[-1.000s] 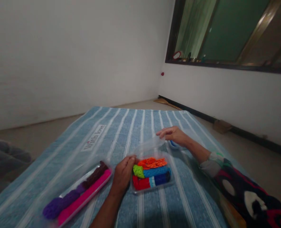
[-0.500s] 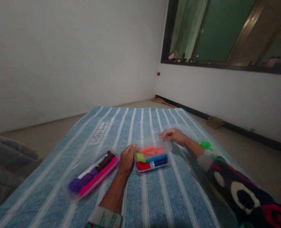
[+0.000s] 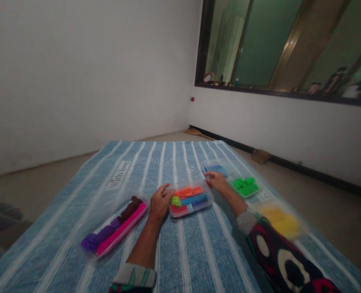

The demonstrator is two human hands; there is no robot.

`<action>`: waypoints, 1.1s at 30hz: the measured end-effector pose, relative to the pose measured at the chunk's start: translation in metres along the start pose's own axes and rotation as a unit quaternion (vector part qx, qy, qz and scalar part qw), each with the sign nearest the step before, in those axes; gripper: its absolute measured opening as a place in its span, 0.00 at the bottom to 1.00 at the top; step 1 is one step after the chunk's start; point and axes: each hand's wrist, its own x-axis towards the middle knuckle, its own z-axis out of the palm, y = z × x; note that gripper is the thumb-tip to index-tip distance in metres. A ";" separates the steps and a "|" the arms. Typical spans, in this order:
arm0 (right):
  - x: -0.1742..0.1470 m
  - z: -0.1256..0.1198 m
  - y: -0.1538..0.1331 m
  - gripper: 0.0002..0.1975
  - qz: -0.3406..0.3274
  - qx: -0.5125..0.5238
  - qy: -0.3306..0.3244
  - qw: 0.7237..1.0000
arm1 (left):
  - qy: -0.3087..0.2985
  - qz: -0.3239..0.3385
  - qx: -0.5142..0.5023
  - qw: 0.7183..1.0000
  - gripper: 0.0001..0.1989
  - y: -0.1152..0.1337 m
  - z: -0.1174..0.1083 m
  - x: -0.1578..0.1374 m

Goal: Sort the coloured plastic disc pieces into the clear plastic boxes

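A clear plastic box (image 3: 191, 211) in the middle of the cloth holds orange, yellow-green, blue and red bundles that look like yarn or cord. Its clear lid (image 3: 209, 194) lies over the top; whether the rim is fully seated I cannot tell. My left hand (image 3: 161, 203) is at the box's left end, with thumb and fingers against the edge. At the far right corner, my right hand (image 3: 218, 182) has its fingertips bent onto the lid's edge. To the left lies a long clear box (image 3: 99, 255) with purple, dark brown and pink bundles.
Along the right side are clear boxes with blue contents (image 3: 216, 169), green bundles (image 3: 245, 187) and yellow contents (image 3: 279, 221), the last partly behind my right sleeve. A striped blue cloth (image 3: 195, 248) covers the table. Grey fabric (image 3: 0, 219) shows at far left.
The lid, tilted above the middle box before, now lies down over it. My right hand has come lower with it. The view has turned right, bringing the boxes there into sight.
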 end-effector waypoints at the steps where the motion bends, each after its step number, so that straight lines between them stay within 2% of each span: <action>1: -0.004 0.003 0.003 0.14 -0.003 -0.002 0.014 1.000 | -0.005 -0.002 -0.002 1.000 0.26 0.000 0.000 0.000; 5: -0.021 0.012 0.013 0.16 -0.008 0.007 0.051 0.999 | -0.012 -0.002 -0.016 1.000 0.27 -0.002 -0.001 0.002; 15: -0.047 0.027 0.020 0.24 0.034 0.145 0.116 0.982 | 0.016 -0.004 0.004 1.000 0.24 0.000 0.004 0.001; 23: -0.053 0.029 0.033 0.25 0.039 0.276 0.087 0.956 | 0.005 0.004 -0.011 1.000 0.22 0.010 0.007 -0.003; 29: -0.052 0.030 0.036 0.23 0.023 0.261 0.080 0.962 | 0.026 -0.004 -0.041 0.999 0.22 0.003 0.009 0.003; 33: -0.049 0.031 0.038 0.23 0.022 0.252 0.080 0.964 | 0.044 -0.003 -0.023 0.999 0.20 0.006 0.010 0.004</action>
